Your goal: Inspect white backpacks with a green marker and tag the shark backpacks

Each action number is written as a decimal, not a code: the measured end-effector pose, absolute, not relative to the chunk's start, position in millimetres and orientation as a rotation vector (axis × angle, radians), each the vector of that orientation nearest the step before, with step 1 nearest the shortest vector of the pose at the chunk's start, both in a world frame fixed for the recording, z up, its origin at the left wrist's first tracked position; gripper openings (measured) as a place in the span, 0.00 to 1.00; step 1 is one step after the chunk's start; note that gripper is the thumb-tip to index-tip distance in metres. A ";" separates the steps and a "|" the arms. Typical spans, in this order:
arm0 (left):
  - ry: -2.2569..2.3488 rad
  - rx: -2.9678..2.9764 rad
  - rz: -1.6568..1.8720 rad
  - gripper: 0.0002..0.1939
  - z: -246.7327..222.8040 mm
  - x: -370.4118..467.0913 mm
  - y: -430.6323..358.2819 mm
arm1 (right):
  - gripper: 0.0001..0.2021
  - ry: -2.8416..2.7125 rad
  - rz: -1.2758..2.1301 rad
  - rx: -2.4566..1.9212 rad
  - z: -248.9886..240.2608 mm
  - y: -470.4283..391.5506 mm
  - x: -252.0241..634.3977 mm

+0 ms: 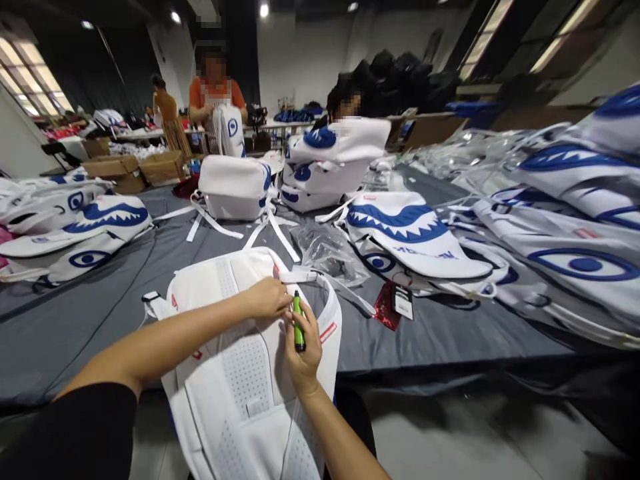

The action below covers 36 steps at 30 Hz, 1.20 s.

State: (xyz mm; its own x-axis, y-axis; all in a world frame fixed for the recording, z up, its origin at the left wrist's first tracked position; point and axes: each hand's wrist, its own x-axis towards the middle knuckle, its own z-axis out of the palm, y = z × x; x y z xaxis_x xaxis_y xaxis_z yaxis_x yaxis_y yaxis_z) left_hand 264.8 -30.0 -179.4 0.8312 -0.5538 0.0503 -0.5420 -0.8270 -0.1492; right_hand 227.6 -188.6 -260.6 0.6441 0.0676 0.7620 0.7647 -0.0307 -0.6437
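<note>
Both hands meet over a white backpack (245, 373) lying back-side up at the near tabletop (450, 333) edge. Left hand (267, 298) pinches its fabric taut, seemingly to steady it; right hand (301, 350) grips a green tool (299, 321), tip upward. Beyond lie shark-mouth backpacks (415, 233) and a hang tag (403, 302), its writing unreadable. Two people work at the far end.

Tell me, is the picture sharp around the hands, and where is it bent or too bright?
Head view: right hand with the green lighter and left hand are sharp on the white backpack; edges bow, fisheye-like; ceiling lamps and left windows glare.
</note>
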 end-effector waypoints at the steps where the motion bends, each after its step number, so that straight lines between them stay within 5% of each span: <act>1: 0.898 -2.880 -0.104 0.14 -178.5 267.0 -26.5 | 0.19 -0.711 -0.647 -1.517 -261.9 -189.0 227.3; 17: 0.729 -2.782 -0.311 0.23 -131.2 291.3 67.9 | 0.15 -0.530 -0.362 -1.400 -275.4 -191.2 228.1; 25: 0.610 -2.950 -0.280 0.26 -154.2 240.9 15.6 | 0.17 -0.459 -0.384 -1.447 -250.5 -213.0 217.3; 30: 0.407 -3.006 -0.316 0.24 -177.1 224.6 -19.2 | 0.06 -0.574 -0.566 -1.865 -232.6 -225.8 226.9; 36: 0.450 -3.145 -0.573 0.15 -199.8 215.4 -19.4 | 0.12 -0.747 -0.223 -2.120 -217.3 -217.3 237.3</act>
